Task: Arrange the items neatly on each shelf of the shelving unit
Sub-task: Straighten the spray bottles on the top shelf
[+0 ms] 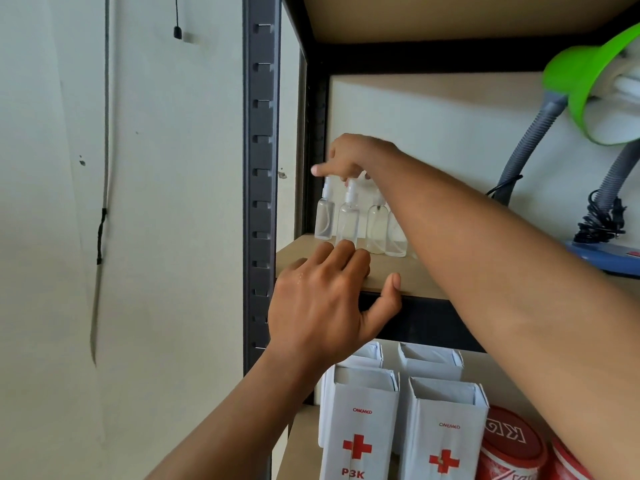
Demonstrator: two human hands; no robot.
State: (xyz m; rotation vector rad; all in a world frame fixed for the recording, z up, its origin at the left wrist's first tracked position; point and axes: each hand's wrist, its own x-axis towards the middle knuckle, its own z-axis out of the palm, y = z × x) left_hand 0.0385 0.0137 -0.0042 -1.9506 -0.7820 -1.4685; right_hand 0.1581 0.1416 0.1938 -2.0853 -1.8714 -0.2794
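Several small clear spray bottles stand in the back left corner of the middle shelf (412, 280). One bottle (325, 216) is leftmost, another bottle (347, 221) stands in front of it, and two more (376, 226) are partly hidden by my right forearm. My right hand (349, 157) reaches across from the right and hovers on the bottles' white caps, index finger pointing left. Whether it grips a cap is unclear. My left hand (322, 306) rests on the shelf's front edge with curled fingers near the front bottle's base and its thumb on the edge, holding nothing.
A green desk lamp (588, 74) with a grey flexible neck, blue base (602, 254) and coiled black cord fills the shelf's right side. Below stand white first-aid boxes (360, 427) and red tins (512, 448). The dark upright post (261, 168) and a wall bound the left.
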